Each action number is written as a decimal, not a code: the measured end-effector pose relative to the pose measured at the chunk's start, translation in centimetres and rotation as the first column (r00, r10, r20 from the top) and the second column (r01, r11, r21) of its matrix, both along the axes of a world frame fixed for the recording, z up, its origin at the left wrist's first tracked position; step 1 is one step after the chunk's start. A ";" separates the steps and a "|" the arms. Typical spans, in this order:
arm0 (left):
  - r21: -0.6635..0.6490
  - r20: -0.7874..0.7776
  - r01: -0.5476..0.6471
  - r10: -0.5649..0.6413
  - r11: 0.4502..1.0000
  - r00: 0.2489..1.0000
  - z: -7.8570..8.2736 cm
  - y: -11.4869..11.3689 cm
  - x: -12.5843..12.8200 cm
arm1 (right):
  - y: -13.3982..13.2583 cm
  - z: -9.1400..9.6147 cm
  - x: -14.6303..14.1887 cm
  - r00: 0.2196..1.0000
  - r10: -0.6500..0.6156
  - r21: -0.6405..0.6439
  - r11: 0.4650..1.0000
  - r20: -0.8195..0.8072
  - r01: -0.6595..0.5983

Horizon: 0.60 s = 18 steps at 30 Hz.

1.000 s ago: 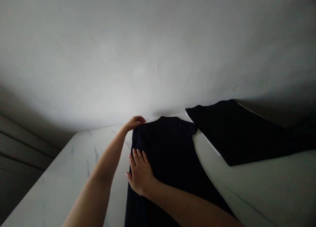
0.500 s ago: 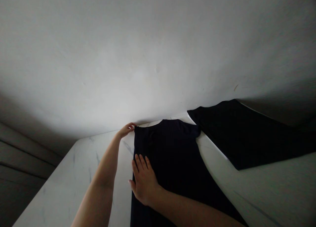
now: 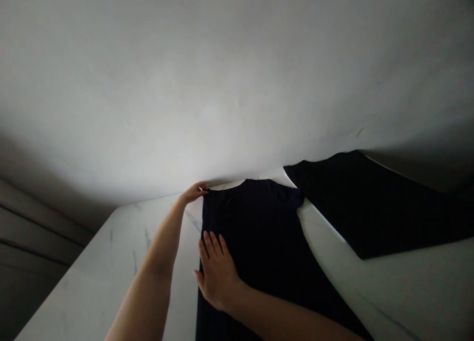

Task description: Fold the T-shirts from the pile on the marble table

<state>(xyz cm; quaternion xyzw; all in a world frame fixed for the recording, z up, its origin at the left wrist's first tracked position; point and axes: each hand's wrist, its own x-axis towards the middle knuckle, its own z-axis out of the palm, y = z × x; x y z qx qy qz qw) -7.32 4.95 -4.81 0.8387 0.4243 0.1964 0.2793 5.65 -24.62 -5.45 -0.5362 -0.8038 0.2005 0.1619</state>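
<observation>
A dark navy shirt (image 3: 266, 242) lies spread flat on a white marbled tabletop, its short sleeve at the upper right. At its upper left corner, my left hand (image 3: 196, 191) pinches the edge of the cloth between thumb and fingers. My right hand (image 3: 217, 274) rests palm down near the shirt's left edge, with fingers stretched out and thumb apart. The lower end of the shirt runs out of view at the bottom.
A second dark cloth piece (image 3: 385, 207) lies flat to the right, touching or nearly touching the sleeve. A pale wall (image 3: 222, 84) rises behind the marbled tabletop (image 3: 92, 277). Grey horizontal panels (image 3: 33, 232) stand at the left.
My left hand has shifted slightly right, its fingers now closed on the shirt's corner. My right hand stays flat in nearly the same place. The view has moved a little.
</observation>
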 end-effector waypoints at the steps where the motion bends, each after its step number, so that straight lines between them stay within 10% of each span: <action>1: 0.019 0.003 0.000 0.000 1.000 1.000 0.0 -0.1 0.1 | 0.0 0.0 0.0 1.000 0.000 -0.001 1.000 -0.001 0.000; 18: 0.225 -0.088 -0.016 0.037 0.974 0.995 0.1 -1.0 2.0 | 0.0 0.2 0.0 1.000 0.003 -0.014 1.000 0.017 -0.003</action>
